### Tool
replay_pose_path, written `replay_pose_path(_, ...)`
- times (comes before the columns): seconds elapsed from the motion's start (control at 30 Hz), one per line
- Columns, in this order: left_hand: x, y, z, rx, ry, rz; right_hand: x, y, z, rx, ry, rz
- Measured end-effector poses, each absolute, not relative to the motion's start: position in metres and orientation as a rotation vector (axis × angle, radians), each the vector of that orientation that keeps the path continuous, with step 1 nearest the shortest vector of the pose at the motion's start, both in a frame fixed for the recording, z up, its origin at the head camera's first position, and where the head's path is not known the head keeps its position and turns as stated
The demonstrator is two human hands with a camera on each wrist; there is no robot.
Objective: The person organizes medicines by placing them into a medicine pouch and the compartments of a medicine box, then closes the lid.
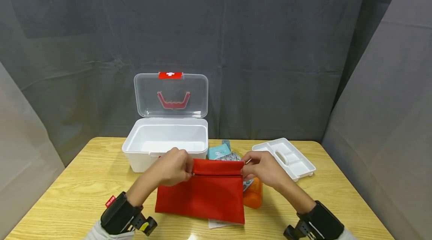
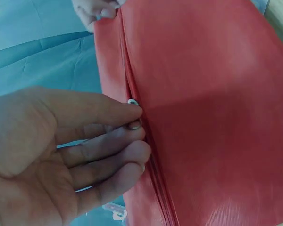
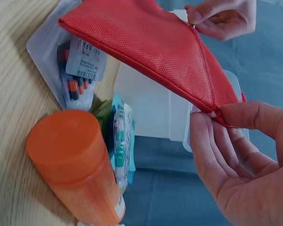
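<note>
A red zippered pouch (image 1: 206, 195) is held up over the table between both hands. My left hand (image 1: 173, 167) pinches the zipper pull (image 2: 133, 102) between thumb and forefinger, partway along the zipper. In the left wrist view the zipper gapes slightly between the pull and the far hand. My right hand (image 3: 247, 155) pinches the pouch's top corner at the zipper's end, thumb on one side and fingers on the other. Behind the pouch stands a white first-aid box (image 1: 135, 157), its clear lid (image 1: 172, 95) raised.
An orange bottle (image 3: 70, 160) stands beside the pouch, near blister packs of capsules (image 3: 78, 87) and a bag (image 3: 42, 47) on the table. A blue packet (image 1: 218, 151) lies behind the pouch. The white divided tray (image 1: 290, 157) rests at the right. Grey cloth surrounds the table.
</note>
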State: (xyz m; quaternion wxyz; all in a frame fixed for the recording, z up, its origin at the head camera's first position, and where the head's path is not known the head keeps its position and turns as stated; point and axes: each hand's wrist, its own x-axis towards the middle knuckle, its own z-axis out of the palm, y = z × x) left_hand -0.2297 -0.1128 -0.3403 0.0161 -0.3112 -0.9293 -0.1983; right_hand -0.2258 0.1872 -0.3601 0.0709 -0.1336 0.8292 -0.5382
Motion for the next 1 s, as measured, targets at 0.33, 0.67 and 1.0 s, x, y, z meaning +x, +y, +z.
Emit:
replay_pose_path(0.33, -0.235, -0.128, -0.336, -0.912, -2.912, -0.582, -0.227, 0.198, -0.359, -0.337, 2.491, -1.651)
replay_pose_path(0.67, -0.247, -0.152, -0.341, -0.766, -2.982, -0.598, -0.23, 0.212, -0.361, -0.262, 2.503, -1.661)
replay_pose_path(1.0, -0.25, -0.171, -0.342, -0.73, -2.983, -0.661, -0.23, 0.216, -0.362, -0.279, 2.492, -1.677)
